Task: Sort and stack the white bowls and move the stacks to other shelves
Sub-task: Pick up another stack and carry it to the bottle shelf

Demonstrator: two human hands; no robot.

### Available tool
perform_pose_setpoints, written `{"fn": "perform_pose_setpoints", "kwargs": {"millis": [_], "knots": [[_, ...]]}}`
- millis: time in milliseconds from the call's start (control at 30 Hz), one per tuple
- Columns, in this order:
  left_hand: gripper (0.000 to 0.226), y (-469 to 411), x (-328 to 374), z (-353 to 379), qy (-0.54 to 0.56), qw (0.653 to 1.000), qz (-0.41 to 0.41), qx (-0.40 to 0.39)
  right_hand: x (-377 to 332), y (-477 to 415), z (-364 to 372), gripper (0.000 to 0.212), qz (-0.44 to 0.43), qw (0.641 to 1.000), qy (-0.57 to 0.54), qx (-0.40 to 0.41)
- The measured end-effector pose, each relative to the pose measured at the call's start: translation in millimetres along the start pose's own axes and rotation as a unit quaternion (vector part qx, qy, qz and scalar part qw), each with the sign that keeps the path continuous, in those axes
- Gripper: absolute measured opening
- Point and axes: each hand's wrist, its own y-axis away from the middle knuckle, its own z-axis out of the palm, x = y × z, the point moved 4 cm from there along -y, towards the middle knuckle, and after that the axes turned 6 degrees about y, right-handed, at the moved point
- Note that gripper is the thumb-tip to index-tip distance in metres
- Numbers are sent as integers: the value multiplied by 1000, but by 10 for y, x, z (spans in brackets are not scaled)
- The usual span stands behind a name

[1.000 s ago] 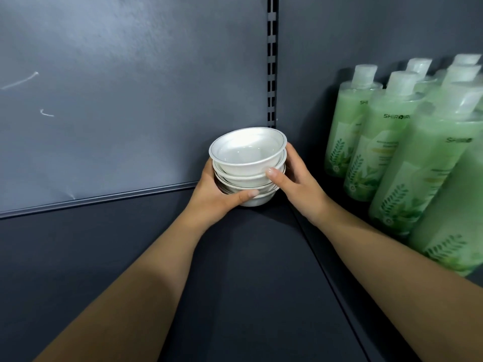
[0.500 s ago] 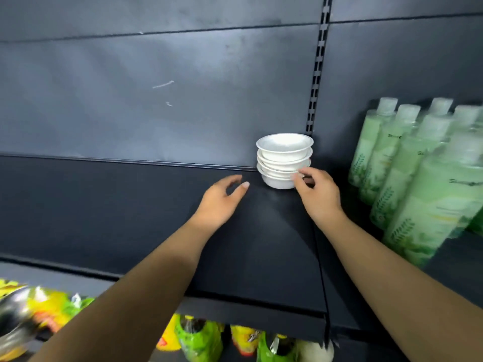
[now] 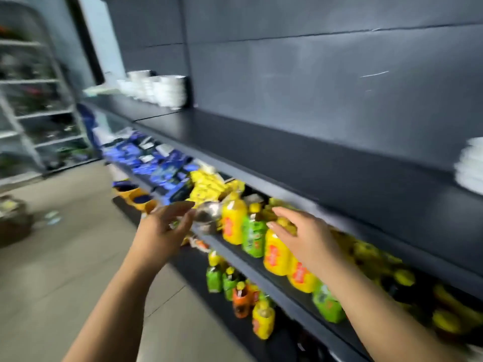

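White bowls [image 3: 156,87] stand far left on the dark shelf [image 3: 261,137]; left hand [image 3: 159,231] and right hand [image 3: 305,236] hover empty, fingers [image 3: 285,214] wide.

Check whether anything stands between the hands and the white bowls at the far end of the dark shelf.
Nothing visible does. The left hand and right hand hang empty in front of the drink bottles, and the dark shelf running to the far white bowls looks bare. Blur could hide small things.

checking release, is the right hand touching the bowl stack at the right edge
Apart. Head view: right hand hangs by drink bottles; bowl stack sits a shelf higher.
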Motion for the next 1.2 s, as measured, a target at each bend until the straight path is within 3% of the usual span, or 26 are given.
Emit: {"fn": "perform_pose_setpoints", "kwargs": {"millis": [133,233,400,600,833,1200], "knots": [[11,382,-856,-1224,-8,991,-111,79,-800,35,902,30,-12,997,-63,-49],[21,743,-1402,-1937,-18,976,-173,129,-1354,115,1637,28,-38,991,-83,-98],[8,1187,-2040,-2646,-51,948,-255,183,-2126,217,2558,31,-91,973,-98,-191],[9,1176,-2572,-3029,-55,934,-289,203,-2712,76,3218,30,-147,956,-70,-245],[9,232,-3202,-3324,-72,935,-289,193,-3115,-865,3979,25,-155,954,-108,-232],[10,-2485,-4105,-3767,-68,960,-226,149,-3817,-3336,5012,20,-137,956,-190,-178]]}}
